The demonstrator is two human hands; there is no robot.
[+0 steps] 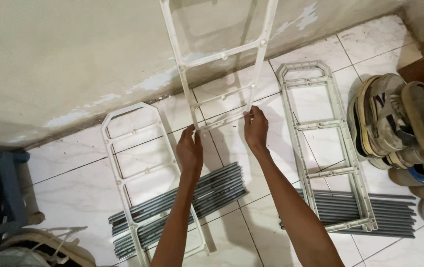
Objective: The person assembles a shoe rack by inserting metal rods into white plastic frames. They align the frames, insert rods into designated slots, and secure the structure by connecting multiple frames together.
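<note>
White rack frame (pixel 220 59) upright vs wall, gripped by L hand (pixel 189 151) & R hand (pixel 256 129).

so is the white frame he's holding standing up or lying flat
Standing up: both hands, left hand and right hand, grip the held frame at its lower end, upright along the wall.

Your open lane is the bare tile (pixel 232 148) between the two floor frames (pixel 138 178) (pixel 323 143) — rod bundles (pixel 192 198) (pixel 370 212), shoes (pixel 400 118) and the wall (pixel 73 59) hem it in.
</note>
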